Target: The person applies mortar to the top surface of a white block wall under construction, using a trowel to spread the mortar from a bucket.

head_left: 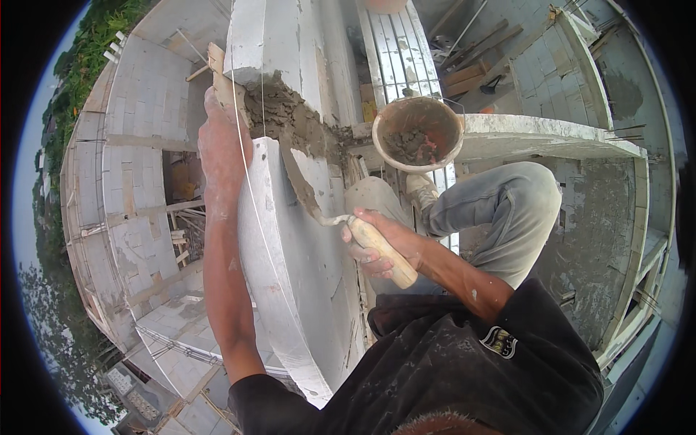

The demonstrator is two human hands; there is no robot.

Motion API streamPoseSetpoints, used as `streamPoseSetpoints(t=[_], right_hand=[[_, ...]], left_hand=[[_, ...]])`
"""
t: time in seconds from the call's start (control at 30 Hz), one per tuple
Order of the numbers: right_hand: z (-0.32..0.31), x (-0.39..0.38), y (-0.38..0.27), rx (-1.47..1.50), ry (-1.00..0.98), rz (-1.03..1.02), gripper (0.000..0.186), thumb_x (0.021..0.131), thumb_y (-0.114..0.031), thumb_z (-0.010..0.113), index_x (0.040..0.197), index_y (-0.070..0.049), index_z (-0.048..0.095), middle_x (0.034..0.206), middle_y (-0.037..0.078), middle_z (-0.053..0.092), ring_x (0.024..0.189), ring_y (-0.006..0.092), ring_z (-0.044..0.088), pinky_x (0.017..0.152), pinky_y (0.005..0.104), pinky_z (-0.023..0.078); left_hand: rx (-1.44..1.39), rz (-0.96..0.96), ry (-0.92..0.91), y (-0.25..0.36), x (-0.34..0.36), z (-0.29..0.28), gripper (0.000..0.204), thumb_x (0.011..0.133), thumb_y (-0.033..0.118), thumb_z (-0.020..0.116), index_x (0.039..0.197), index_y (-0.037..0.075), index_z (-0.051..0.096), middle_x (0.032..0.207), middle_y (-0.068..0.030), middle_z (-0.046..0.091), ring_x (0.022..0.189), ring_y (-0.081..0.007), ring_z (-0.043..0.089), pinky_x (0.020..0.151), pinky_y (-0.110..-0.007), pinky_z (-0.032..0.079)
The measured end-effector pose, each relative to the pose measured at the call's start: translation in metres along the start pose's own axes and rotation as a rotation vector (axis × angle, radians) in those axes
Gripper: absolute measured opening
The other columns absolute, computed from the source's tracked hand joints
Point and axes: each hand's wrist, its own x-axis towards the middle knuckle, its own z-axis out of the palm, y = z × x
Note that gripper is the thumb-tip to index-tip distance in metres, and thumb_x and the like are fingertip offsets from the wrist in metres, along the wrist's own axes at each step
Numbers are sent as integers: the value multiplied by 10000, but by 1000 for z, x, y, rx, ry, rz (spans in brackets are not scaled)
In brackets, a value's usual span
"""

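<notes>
My right hand (pixel 380 243) is closed around the wooden handle of a trowel (pixel 303 187). Its mortar-smeared blade reaches up to the near side of a gap in the white block wall (pixel 274 210). Wet grey mortar (pixel 290 112) fills the gap, rough and uneven on top. On the wall's left face, my left hand (pixel 223 134) is wrapped over a wooden board (pixel 219 64) and holds it upright against the mortar's side. Part of the board is hidden behind that hand. A bucket (pixel 418 161) with some mortar inside stands to the right of the wall, beyond my right hand.
A thin white string (pixel 250 174) runs along the wall's left edge, close to my left forearm. The wall drops away to lower block walls (pixel 134 239) on the left. Metal planks (pixel 399 51) lie beyond the bucket. My bent knee (pixel 533 192) is at the right.
</notes>
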Motion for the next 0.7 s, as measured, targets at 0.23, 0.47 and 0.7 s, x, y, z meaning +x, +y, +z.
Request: streamPoseSetpoints(t=[0.23, 0.47, 0.7], right_hand=[[-26, -43, -6, -65, 0, 8, 501, 1027, -537, 296, 1085, -101, 535, 598, 11, 456, 363, 93, 384, 328, 260, 360], [-36, 51, -31, 447, -102, -153, 411, 1018, -482, 388, 1069, -109, 553, 664, 3, 482, 412, 73, 426, 351, 255, 404], [-21, 19, -15, -16, -83, 17, 449, 1005, -551, 370, 1015, -130, 525, 613, 1, 448, 398, 90, 389, 353, 263, 370]], left_hand=[[16, -13, 10, 1, 0, 1, 528, 946, 98, 483, 1413, -53, 290, 878, -305, 664, 868, -466, 654, 784, -522, 501], [-31, 7, 4, 2, -1, -2, 548, 928, 83, 508, 1411, -54, 290, 889, -315, 662, 885, -468, 651, 803, -518, 500], [-9, -62, -22, 4, 2, -1, 573, 906, 63, 522, 1415, -56, 287, 901, -314, 665, 903, -462, 654, 810, -511, 503]])
